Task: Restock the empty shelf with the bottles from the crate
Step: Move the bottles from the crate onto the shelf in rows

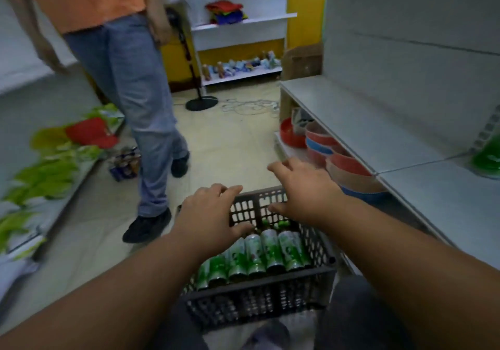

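Frame blurry, bottle (254,255) labels unreadable; bottle tops partly hidden under left hand (208,211). Bottles lie in dark crate (257,293) on floor (232,144), beside grey shelf (359,122). Both hands empty, fingers spread: left over crate's far rim, right hand (303,187) above far corner. Bowls (346,171) below shelf. Bystander's legs (140,101) left.

A pale beige floor (238,144) runs down the aisle, with a tangle of white cable (250,105) lying near the round black base of a stand (201,103). At the far end, a yellow wall (304,11) backs a white rack (243,22) holding coloured goods. A cardboard box (303,60) sits just beside it. The light is dim and even.
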Demonstrator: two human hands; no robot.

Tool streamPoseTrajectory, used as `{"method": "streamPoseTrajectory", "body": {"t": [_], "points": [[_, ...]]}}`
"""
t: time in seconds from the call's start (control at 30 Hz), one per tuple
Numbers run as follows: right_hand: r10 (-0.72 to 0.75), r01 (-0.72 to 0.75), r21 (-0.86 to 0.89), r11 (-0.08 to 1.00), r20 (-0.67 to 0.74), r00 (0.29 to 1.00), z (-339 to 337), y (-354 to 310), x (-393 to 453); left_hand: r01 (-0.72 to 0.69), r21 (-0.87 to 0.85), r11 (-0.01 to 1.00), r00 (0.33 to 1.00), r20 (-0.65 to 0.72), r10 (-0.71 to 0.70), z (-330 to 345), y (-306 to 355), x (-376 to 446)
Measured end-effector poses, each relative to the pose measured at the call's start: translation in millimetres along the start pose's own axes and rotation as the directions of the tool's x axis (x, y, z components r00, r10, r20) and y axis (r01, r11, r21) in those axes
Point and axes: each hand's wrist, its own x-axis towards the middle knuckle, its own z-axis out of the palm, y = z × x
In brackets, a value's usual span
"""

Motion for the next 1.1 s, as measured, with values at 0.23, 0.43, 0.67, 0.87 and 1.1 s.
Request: {"method": "streamPoseTrajectory", "body": {"t": [0.23, 0.43, 0.67, 0.87, 1.1], "points": [[-0.075, 0.063, 0.063, 0.996, 0.212, 0.974, 85, -43, 40, 0.250, -0.044, 0.967, 0.960, 0.145, -0.241, 77, -69, -40], [-0.098, 0.073, 0.076, 0.994, 0.415, 0.905, 193, -68, 95, 0.345, -0.119, 0.931, 0.923, 0.224, -0.314, 169, -127, -30], [-0.004, -0.119, 0.186, 0.975, 0.553, 0.833, 300, -96, 167, 0.364, -0.137, 0.921, 0.918, 0.221, -0.330, 248, -200, 16], [0.144, -0.367, 0.280, 0.887, 0.588, 0.796, 372, -102, 221, 0.368, -0.060, 0.928, 0.903, 0.262, -0.342, 287, -209, 26], [0.275, -0.545, 0.205, 0.813, 0.690, 0.669, 441, -129, 258, 0.368, -0.090, 0.925, 0.913, 0.226, -0.341, 297, -214, 23]]}}
